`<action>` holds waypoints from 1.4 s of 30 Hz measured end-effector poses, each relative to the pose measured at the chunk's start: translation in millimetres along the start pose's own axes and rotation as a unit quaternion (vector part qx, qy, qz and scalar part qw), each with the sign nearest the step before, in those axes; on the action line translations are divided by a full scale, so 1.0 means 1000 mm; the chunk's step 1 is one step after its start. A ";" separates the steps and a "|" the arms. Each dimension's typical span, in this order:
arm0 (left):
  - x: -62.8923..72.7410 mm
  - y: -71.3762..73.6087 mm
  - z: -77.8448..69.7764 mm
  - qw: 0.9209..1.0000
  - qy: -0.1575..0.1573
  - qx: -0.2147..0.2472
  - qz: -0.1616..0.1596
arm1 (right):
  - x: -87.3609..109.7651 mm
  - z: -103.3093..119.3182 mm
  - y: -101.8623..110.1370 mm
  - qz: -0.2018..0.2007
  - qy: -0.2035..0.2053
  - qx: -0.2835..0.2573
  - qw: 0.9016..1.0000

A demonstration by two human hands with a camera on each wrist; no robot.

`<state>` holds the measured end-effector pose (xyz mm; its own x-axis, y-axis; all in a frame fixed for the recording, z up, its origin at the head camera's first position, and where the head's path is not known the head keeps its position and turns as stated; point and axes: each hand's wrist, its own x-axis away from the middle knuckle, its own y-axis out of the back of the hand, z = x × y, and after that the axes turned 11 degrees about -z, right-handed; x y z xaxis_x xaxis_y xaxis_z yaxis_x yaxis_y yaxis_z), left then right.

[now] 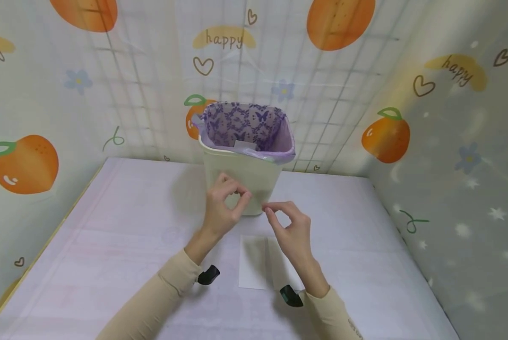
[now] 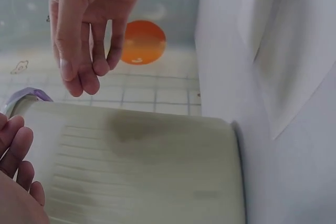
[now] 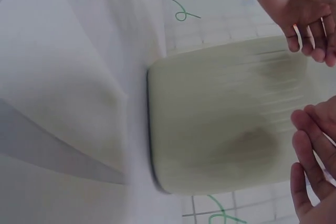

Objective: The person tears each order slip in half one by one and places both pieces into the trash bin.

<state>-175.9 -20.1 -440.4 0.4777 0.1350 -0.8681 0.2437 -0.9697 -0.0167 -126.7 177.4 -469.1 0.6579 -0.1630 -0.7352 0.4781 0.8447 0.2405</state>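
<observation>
My left hand (image 1: 221, 208) hovers before the bin, with thumb and forefinger tips close together. Beside it on the right, my right hand (image 1: 292, 229) is raised with its thumb and forefinger curved into a loose ring. Nothing shows between the fingertips of either hand. A gap separates the two hands. Under them lies a white sheet of paper (image 1: 254, 264) with a crease down its middle, partly covered by the right hand and wrist. The cream waste bin (image 2: 147, 161) is nearest to both hands; a purple patterned liner (image 1: 254, 125) covers its rim.
A whitish piece (image 1: 245, 145) shows inside the lined bin. The bin stands at the back of the pale tabletop (image 1: 151, 226), against a curtain (image 1: 160, 80) printed with oranges and hearts. Curtains also hang at the left and right sides.
</observation>
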 end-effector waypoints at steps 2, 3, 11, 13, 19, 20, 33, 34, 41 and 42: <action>0.004 0.000 0.002 1.000 0.012 0.000 0.000 | 0.003 -0.002 -0.001 -0.002 -0.004 0.001 1.000; 0.006 0.000 0.003 1.000 0.018 -0.001 0.000 | 0.004 -0.003 -0.001 -0.003 -0.006 0.002 1.000; 0.016 0.000 0.009 0.999 0.045 0.009 -0.004 | 0.018 -0.014 -0.003 -0.003 -0.037 0.004 0.999; 0.018 0.000 0.010 0.999 0.047 0.007 -0.005 | 0.022 -0.017 -0.003 -0.005 -0.047 0.001 0.999; 0.025 0.001 0.014 0.998 0.055 0.001 0.001 | 0.029 -0.022 -0.001 -0.007 -0.073 -0.015 0.997; 0.027 0.001 0.015 0.998 0.057 0.000 0.003 | 0.030 -0.023 -0.001 -0.006 -0.076 -0.017 0.997; 0.058 0.002 0.038 0.997 0.079 -0.010 0.014 | 0.047 -0.041 -0.004 0.045 -0.080 -0.010 0.996; 0.060 0.003 0.039 0.996 0.082 -0.011 0.014 | 0.047 -0.042 -0.005 0.047 -0.078 -0.003 0.996; 0.072 0.010 0.053 0.992 0.115 -0.037 0.030 | 0.055 -0.051 -0.005 0.042 -0.060 0.037 0.997; 0.074 0.011 0.055 0.992 0.119 -0.040 0.032 | 0.056 -0.052 -0.005 0.046 -0.060 0.040 0.996</action>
<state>-183.9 -32.3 -532.2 0.6779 0.1265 -0.7242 0.2680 -0.9598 0.0832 -122.3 190.7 -544.6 0.7632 -0.1506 -0.6284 0.4548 0.8160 0.3567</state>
